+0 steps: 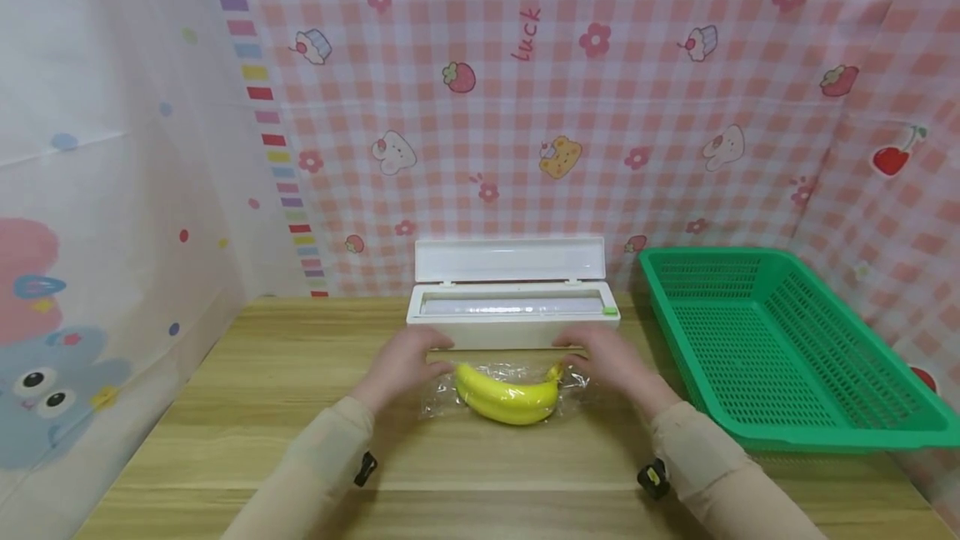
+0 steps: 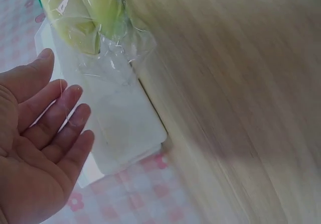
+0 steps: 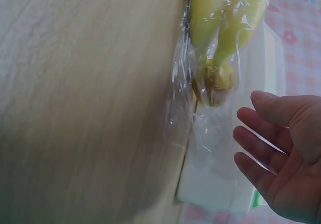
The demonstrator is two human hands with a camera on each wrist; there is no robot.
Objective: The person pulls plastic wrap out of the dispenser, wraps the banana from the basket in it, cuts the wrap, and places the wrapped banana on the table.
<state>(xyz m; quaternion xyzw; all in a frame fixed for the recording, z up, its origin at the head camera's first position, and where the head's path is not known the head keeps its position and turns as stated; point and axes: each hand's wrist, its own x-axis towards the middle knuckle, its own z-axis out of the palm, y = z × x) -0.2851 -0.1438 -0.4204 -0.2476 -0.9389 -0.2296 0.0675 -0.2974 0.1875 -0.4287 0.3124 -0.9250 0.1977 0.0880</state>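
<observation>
Grip apart: left hand (image 2: 37, 143) and right hand (image 3: 296, 176) flank the wrapped banana (image 1: 510, 401); only the head view shows the basket (image 1: 757, 365).

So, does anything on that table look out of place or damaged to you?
Nothing looks spilled or damaged. Only the clear film around the banana seems untidy: its ends jut out, loose and crumpled. Behind it, the lid of the cling film dispenser stands open.
</observation>
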